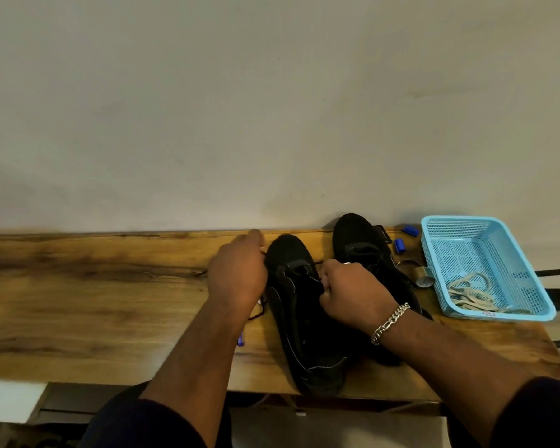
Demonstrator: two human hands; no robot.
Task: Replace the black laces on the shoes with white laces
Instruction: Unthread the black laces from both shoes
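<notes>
Both forearms are reaching in from the bottom edge, dark sleeves pushed up near my elbows. I am working on the nearer black shoe, which is lying lengthwise with its heel hanging just at the front edge of the wooden table. With my right hand, fingers curled in, I am pinching the black lace over the eyelets; a silver bracelet is sitting on that wrist. My left hand is hovering at the shoe's left side with its back toward me, so I cannot tell whether its fingers are gripping anything; a loose run of black lace is trailing on the wood just below it.

Beside the first, touching along its right flank, the second black shoe is pointing its toe up against the pale wall. Right of it, a blue mesh basket is sitting near the table's right end, holding the white laces piled in its near corner. Between shoe and basket, small blue pieces and a metal tape roll are crowding the gap. Left of my hands, bare wood is stretching out to the frame's left edge.
</notes>
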